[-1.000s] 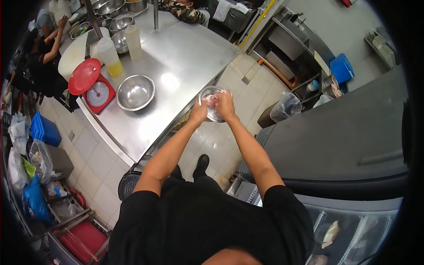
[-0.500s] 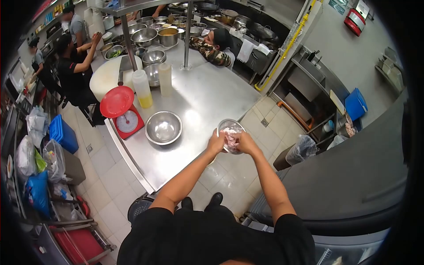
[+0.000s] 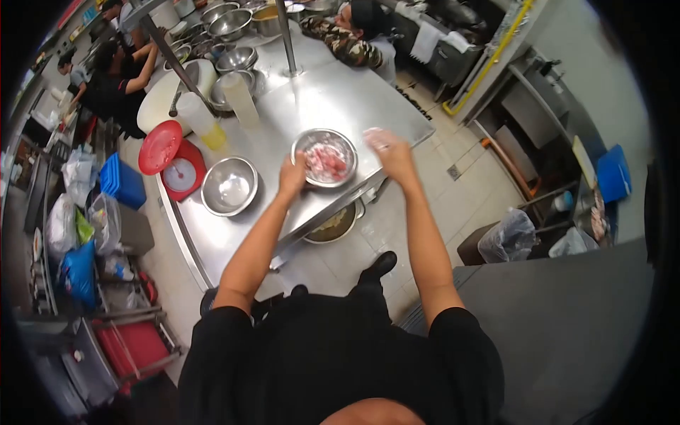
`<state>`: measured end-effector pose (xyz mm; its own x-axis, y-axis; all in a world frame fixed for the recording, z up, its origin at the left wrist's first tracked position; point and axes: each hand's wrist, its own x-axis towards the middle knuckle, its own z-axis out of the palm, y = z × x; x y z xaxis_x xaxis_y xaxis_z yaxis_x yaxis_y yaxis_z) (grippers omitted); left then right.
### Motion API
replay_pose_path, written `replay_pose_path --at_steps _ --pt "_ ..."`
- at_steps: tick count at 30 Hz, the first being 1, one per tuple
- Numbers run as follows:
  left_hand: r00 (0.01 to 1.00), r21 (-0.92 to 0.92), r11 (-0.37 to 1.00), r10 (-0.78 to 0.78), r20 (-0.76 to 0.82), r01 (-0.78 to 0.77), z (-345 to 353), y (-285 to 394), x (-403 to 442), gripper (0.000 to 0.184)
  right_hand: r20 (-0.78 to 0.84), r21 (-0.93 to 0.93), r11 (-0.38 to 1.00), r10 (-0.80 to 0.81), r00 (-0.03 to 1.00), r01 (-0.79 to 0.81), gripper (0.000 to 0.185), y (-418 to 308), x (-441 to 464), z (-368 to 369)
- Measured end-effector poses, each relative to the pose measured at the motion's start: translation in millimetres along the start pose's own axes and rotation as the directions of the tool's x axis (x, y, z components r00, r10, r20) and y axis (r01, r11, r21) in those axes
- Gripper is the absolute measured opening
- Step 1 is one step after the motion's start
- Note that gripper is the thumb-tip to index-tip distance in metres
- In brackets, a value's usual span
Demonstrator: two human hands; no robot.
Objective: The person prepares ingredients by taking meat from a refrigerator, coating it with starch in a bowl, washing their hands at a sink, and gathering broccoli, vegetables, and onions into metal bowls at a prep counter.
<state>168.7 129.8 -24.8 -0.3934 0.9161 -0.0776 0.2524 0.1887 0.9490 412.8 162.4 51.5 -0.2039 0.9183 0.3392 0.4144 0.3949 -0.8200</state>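
A steel bowl [image 3: 341,144] with pink, white-dusted pieces like raw meat [image 3: 327,163] is at the front edge of the steel table [image 3: 283,212]. My left hand [image 3: 292,176] grips the bowl's left rim. To the right of the bowl, my right hand [image 3: 388,150] is raised in the air, its fingers whitish and blurred; whether they are apart cannot be made out. Another steel bowl [image 3: 230,186], with nothing visible in it, stands to the left, beside a red scale [image 3: 183,170] with a red pan [image 3: 161,147].
Squeeze bottles [image 3: 241,103] stand behind the bowls, near a white round board [image 3: 166,106]. A person in camouflage sleeves [image 3: 343,49] leans at the table's far side; other people work at far left. A pot [image 3: 333,225] sits below the table edge.
The bowl of meat has moved left, from over the floor to the table edge. My right hand has come out of it and moved right; my left hand still holds its rim.
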Motion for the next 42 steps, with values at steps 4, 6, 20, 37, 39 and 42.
replay_pose_path --at_steps 4,6,20,37,39,42 --pt "0.973 0.197 0.979 0.089 -0.214 -0.046 -15 4 17 0.042 -0.109 0.245 0.956 0.191 0.975 -0.16 0.021 58 -2 -102" --pt "0.903 0.355 0.926 0.258 -0.344 -0.13 -25 15 17 0.042 -0.189 0.446 0.868 0.333 0.924 -0.221 0.015 105 -14 -151" --pt "0.889 -0.032 0.889 0.458 -0.001 -0.457 403 213 18 0.052 -0.285 0.958 0.184 0.677 0.679 0.219 0.016 359 0 -459" --pt "0.541 -0.05 0.95 0.217 0.813 -0.307 940 392 225 0.067 -0.55 0.835 0.384 0.592 0.589 0.394 0.008 632 239 -885" --pt "0.526 -0.12 0.932 0.296 0.798 -0.342 985 420 238 0.065 -0.55 0.834 0.415 0.582 0.599 0.364 0.01 672 280 -928" --pt "0.53 -0.118 0.936 0.288 0.797 -0.331 1049 458 256 0.063 -0.551 0.828 0.48 0.603 0.578 0.289 0.016 732 349 -986"
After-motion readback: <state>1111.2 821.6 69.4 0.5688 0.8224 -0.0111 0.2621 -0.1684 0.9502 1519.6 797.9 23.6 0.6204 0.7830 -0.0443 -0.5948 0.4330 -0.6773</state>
